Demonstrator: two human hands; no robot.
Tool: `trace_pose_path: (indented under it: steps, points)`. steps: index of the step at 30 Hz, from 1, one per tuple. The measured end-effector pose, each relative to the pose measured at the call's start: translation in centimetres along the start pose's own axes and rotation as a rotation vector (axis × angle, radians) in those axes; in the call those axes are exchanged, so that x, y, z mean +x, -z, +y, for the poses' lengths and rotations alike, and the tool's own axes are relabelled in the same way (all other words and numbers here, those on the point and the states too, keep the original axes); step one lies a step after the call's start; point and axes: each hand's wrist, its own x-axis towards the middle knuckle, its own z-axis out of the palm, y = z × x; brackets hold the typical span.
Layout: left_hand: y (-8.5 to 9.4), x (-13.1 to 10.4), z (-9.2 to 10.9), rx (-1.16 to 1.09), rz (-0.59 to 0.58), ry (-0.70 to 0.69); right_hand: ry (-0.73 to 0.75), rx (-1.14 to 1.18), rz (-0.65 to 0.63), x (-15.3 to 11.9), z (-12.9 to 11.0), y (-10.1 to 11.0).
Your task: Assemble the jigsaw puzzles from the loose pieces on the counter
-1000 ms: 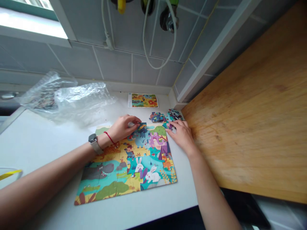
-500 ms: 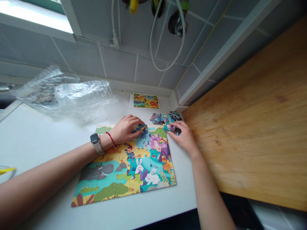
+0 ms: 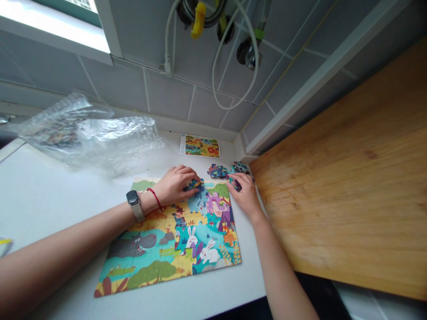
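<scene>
A colourful jigsaw puzzle [image 3: 147, 244] with rabbits, a hippo and crocodiles lies on the white countertop, its pieces joined. My left hand [image 3: 178, 184], with a watch and red bracelet on its wrist, is over the puzzle's upper part. Thumb and fingers there pinch a dark blue puzzle piece [image 3: 199, 184], partly hidden by them. To the right, my right hand [image 3: 246, 195] is beside the puzzle's upper right corner. Its fingers curl round a puzzle piece [image 3: 236, 185] at the near side of a small heap of loose pieces [image 3: 218, 170].
A picture card [image 3: 201, 146] lies behind the puzzle, near the tiled wall. Crumpled clear plastic bags [image 3: 116, 133], one with pieces inside, lie at the back left. A wooden panel [image 3: 347, 178] bounds the right side. A white cable [image 3: 215, 84] hangs above.
My right hand has shifted slightly left and toward the loose heap. My left hand stays on the dark blue piece. The whole view has tilted a little, lowering the scene in the picture.
</scene>
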Motion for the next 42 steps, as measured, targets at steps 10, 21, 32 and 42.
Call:
trace_pose_path:
  steps: [10, 21, 32, 42]
  points:
    - [0.3, 0.1, 0.3, -0.017, 0.005, 0.026, 0.098, -0.164, -0.251, 4.9, -3.1, -3.4]
    - [0.1, 0.1, 0.1, -0.010, 0.011, 0.007, -0.065, -0.148, 0.011, 5.1, 1.4, 5.5]
    - [0.0, 0.1, -0.1, -0.045, 0.042, -0.014, -0.400, -0.190, -0.475, 2.0, 2.0, 6.6]
    - [-0.2, 0.1, -0.3, -0.049, 0.056, -0.014, -0.390, -0.421, -0.458, -3.8, 0.5, 7.6]
